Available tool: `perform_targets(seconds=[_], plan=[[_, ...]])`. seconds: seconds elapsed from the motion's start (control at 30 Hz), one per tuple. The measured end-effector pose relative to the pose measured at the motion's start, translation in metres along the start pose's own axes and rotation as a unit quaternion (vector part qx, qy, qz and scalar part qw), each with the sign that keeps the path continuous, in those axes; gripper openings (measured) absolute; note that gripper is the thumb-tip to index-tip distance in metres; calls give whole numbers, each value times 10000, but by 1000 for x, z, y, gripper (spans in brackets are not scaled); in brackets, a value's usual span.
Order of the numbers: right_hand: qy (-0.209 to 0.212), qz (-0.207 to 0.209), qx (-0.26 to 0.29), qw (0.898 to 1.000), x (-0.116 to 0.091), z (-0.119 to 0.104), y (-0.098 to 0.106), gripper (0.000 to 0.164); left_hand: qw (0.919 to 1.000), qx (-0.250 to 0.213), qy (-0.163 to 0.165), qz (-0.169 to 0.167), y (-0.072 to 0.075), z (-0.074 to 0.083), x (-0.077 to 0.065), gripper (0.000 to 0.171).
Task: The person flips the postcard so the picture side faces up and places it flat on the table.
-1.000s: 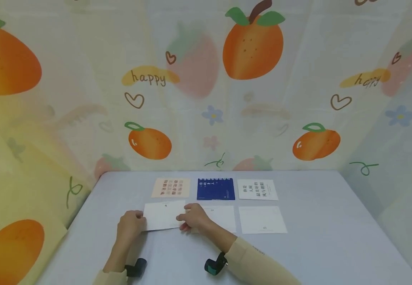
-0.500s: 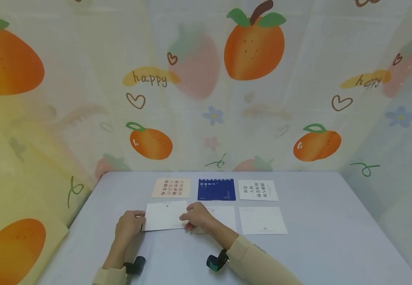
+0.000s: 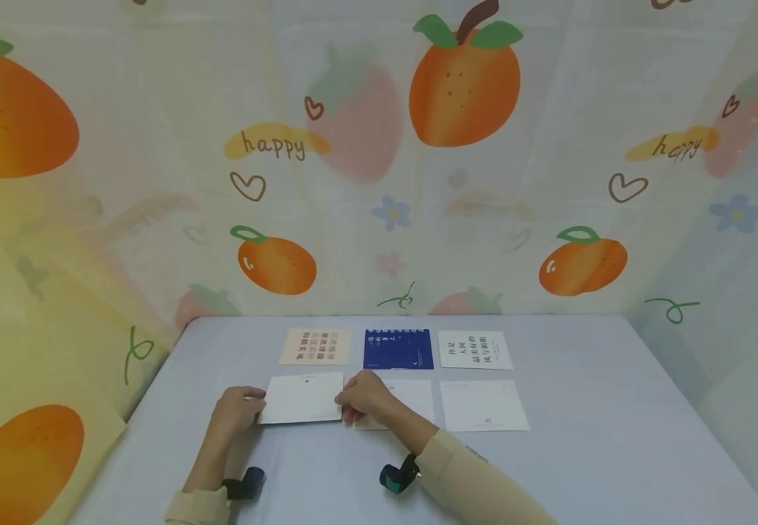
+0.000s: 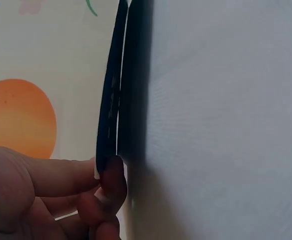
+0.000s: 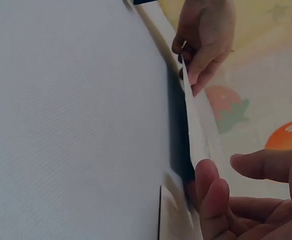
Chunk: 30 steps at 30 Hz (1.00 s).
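Observation:
My left hand (image 3: 237, 410) pinches the left edge of a white postcard (image 3: 302, 398) between thumb and fingers. In the left wrist view, the dark blue printed underside of this postcard (image 4: 110, 100) faces the tablecloth, tilted slightly off it. My right hand (image 3: 366, 396) is at the opposite edge. In the right wrist view its fingertips (image 5: 206, 172) are right at the postcard's end, while the thumb (image 5: 258, 164) stands apart from it. Partly behind the right hand lies a second white card (image 3: 415, 397), and a third white card (image 3: 486, 406) lies to its right.
Behind, in a row, lie a cream card with printed characters (image 3: 315, 346), a navy blue card (image 3: 397, 349) and a white card with black characters (image 3: 474, 350). A pale cloth covers the table (image 3: 589, 437). Fruit-printed curtains (image 3: 353, 219) enclose its back and sides.
My right hand has shifted slightly right, so its fingers overlap the postcard less. The left hand has edged left with the postcard's left edge, and the front edge now looks more level.

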State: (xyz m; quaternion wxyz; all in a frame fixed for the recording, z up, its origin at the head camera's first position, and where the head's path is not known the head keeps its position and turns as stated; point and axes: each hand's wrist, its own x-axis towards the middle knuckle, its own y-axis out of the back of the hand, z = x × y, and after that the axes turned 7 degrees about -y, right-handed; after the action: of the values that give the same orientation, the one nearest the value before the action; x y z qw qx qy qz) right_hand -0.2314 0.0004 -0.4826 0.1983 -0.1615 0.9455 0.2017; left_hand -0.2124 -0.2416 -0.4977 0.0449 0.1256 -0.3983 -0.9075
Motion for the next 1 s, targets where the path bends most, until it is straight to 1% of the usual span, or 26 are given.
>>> perform_targets(seconds=[0.13, 0.3, 0.53, 0.83, 1.0], plan=[[-71, 42, 118, 9999, 5, 4, 0, 6, 9998, -142, 108, 75, -2, -2, -1, 26], [-112, 146, 56, 9998, 11, 7, 0, 7, 9998, -127, 68, 119, -2, -2, -2, 21], [-154, 101, 123, 9998, 11, 7, 1, 7, 9998, -89, 41, 159, 0, -3, -5, 18], [1, 47, 349, 9994, 9, 9, 4, 11, 9995, -99, -52, 293, 1, -6, -7, 21], [153, 109, 498, 9986, 9, 7, 7, 13, 9992, -142, -137, 356, 4, -5, -7, 24]])
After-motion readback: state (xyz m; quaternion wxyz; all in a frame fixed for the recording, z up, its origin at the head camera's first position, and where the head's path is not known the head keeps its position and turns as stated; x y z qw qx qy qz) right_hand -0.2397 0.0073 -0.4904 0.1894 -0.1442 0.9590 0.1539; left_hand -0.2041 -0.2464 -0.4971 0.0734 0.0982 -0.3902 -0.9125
